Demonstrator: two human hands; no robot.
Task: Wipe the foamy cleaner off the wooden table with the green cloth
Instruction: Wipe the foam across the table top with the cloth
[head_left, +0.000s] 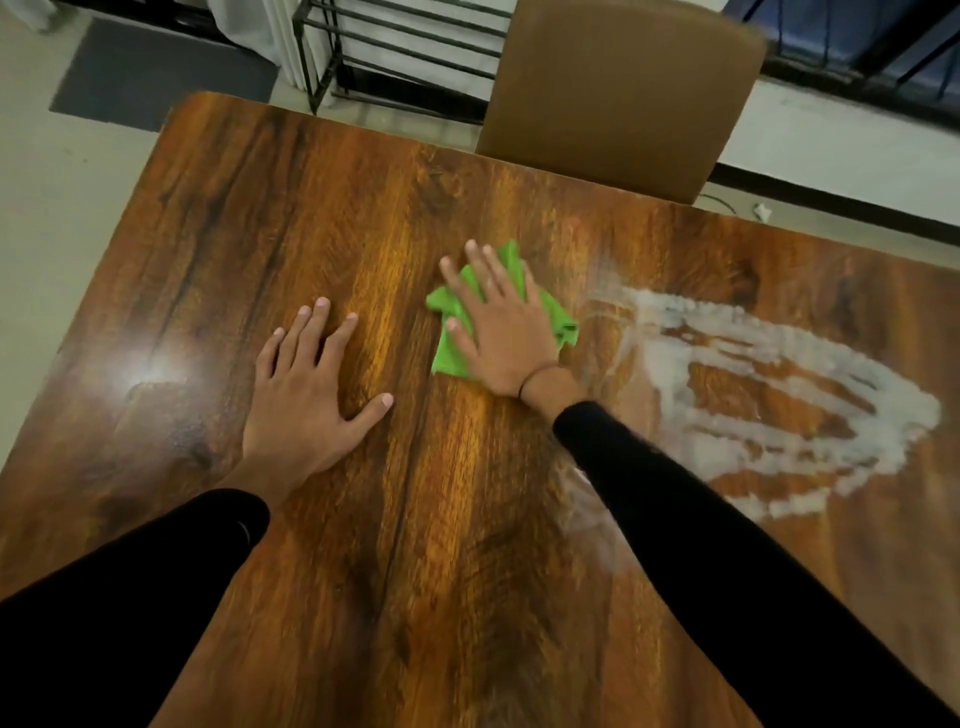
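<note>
A green cloth (501, 312) is pressed flat on the wooden table (322, 218) by the right hand (501, 327). The fingers (480, 270) of that hand are spread out straight on top of the cloth, so the cloth is pushed down, not squeezed. Bits of the cloth can be seen sticking out around the hand (at the far side, at the left and at the right).

The left hand (306, 395) is laid flat on the bare wood, just to the left of the cloth. Its fingers are straight and spread too, and nothing is held in it. The two hands are kept apart, with a strip of wood seen between them. Both arms are covered by black sleeves (727, 545), and a thin dark band (535, 376) is worn on the right wrist.

White foam (779, 395) is spread in big loops on the table, to the right of the cloth. A thin smear is seen between the foam and the cloth.

A brown chair (618, 88) is pushed up to the far edge of the table.
</note>
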